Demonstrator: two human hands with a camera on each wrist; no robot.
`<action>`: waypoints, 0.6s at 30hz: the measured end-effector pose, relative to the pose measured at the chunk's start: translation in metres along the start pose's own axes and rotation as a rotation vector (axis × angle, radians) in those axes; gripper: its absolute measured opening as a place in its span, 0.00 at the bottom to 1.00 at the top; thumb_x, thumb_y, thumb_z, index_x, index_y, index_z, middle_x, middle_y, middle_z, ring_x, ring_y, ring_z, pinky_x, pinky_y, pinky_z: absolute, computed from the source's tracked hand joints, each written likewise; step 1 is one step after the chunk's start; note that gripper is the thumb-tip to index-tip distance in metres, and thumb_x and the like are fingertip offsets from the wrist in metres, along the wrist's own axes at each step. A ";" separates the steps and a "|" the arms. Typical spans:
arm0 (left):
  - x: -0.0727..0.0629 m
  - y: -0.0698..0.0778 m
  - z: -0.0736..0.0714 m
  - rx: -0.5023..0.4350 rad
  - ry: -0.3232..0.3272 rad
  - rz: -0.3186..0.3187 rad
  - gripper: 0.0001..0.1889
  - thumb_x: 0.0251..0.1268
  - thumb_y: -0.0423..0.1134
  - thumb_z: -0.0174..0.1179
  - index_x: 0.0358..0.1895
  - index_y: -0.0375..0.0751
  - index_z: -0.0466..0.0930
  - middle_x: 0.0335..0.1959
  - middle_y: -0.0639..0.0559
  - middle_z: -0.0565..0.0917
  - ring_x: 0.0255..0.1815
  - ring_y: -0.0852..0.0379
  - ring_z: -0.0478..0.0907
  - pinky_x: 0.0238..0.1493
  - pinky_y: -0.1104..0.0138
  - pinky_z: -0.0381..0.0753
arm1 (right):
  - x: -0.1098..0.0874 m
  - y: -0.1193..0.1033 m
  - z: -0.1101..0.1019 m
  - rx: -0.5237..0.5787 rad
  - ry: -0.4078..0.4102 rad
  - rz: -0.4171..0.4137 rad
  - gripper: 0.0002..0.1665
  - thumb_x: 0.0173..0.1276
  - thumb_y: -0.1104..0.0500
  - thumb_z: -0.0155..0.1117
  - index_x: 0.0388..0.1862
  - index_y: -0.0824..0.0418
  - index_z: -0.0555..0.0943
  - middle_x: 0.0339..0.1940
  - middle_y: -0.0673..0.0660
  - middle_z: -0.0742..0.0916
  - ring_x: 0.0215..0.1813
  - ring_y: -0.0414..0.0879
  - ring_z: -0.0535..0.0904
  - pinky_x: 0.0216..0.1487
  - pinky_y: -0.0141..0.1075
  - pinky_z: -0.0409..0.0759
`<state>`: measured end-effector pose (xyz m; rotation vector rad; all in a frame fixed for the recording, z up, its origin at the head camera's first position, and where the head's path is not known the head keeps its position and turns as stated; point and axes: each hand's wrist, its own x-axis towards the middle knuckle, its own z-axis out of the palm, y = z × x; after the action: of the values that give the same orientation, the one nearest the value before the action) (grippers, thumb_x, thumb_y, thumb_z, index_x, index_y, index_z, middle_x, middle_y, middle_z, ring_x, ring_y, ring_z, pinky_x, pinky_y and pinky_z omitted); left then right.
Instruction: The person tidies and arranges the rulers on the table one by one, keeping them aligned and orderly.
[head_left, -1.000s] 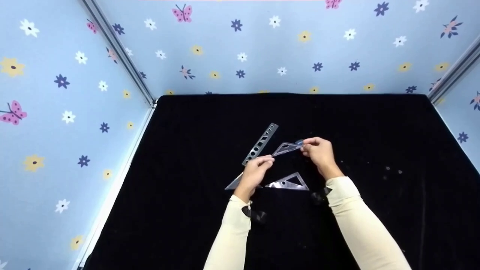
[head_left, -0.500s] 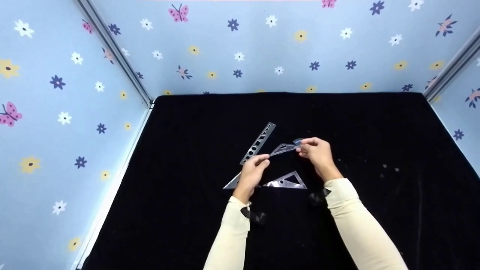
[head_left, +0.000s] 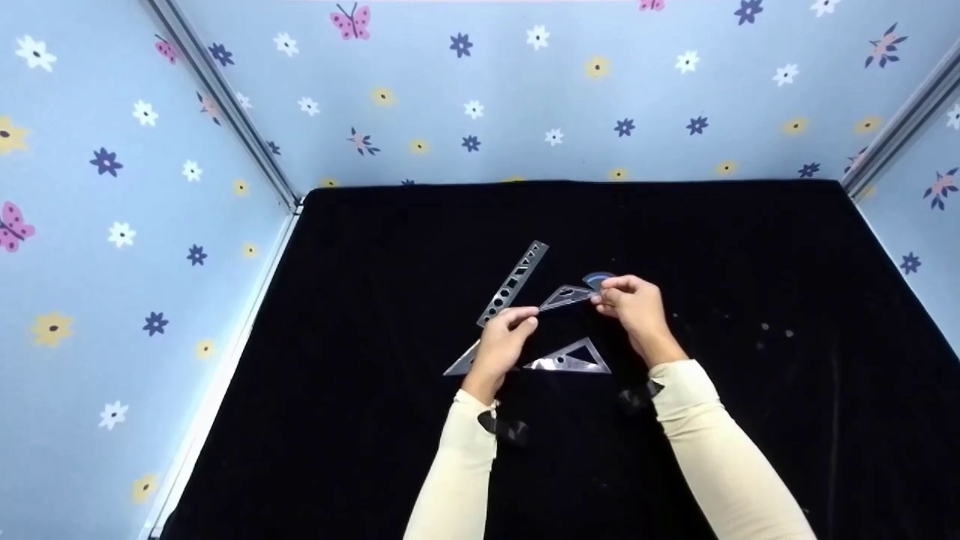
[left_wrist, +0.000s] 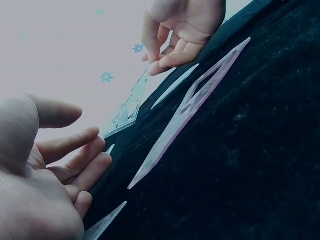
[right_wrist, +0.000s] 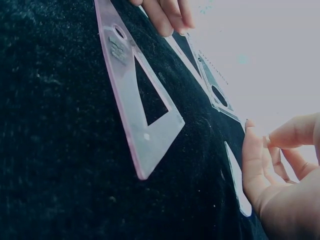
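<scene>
Both hands hold a clear set square point(head_left: 568, 297) between them, above the black cloth. My left hand point(head_left: 502, 341) has its fingertips at the narrow left corner, while my right hand point(head_left: 634, 306) pinches the other end. In the right wrist view, the held set square point(right_wrist: 212, 87) shows a round cutout. Just behind the right fingertips is a protractor point(head_left: 598, 279) with a blue arc, partly covered. Nearer the body lies a second, pinkish set square point(head_left: 571, 361). Partly hidden under the left hand is another clear triangular piece point(head_left: 460, 364).
A clear ruler point(head_left: 513, 283) with shaped cutouts lies slanted beyond the left hand. Black cloth point(head_left: 360, 315) covers the table. Blue flowered walls point(head_left: 525, 90) stand at the back and sides.
The view has shifted slightly. More of the protractor shows behind my right fingers, which sit slightly nearer the left hand. Both hands keep their hold on the set square.
</scene>
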<state>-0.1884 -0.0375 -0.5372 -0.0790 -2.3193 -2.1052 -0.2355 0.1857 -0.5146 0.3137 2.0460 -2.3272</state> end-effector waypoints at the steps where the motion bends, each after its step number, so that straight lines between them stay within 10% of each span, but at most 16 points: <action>1: 0.000 0.000 0.000 -0.002 -0.002 0.000 0.13 0.67 0.31 0.61 0.52 0.30 0.85 0.53 0.42 0.83 0.58 0.49 0.77 0.62 0.60 0.72 | -0.001 -0.001 0.000 0.007 0.000 0.001 0.13 0.67 0.77 0.57 0.49 0.83 0.73 0.30 0.58 0.85 0.30 0.43 0.86 0.37 0.32 0.84; 18: 0.000 0.003 0.012 -0.050 0.246 0.023 0.08 0.60 0.26 0.65 0.41 0.35 0.90 0.40 0.47 0.89 0.43 0.55 0.83 0.46 0.68 0.78 | -0.014 -0.008 0.004 0.077 -0.002 -0.003 0.11 0.66 0.78 0.57 0.47 0.81 0.74 0.33 0.60 0.84 0.32 0.46 0.87 0.37 0.35 0.85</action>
<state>-0.1878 -0.0255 -0.5358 0.1437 -2.1166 -2.0318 -0.2233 0.1812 -0.5038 0.3111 1.9601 -2.4117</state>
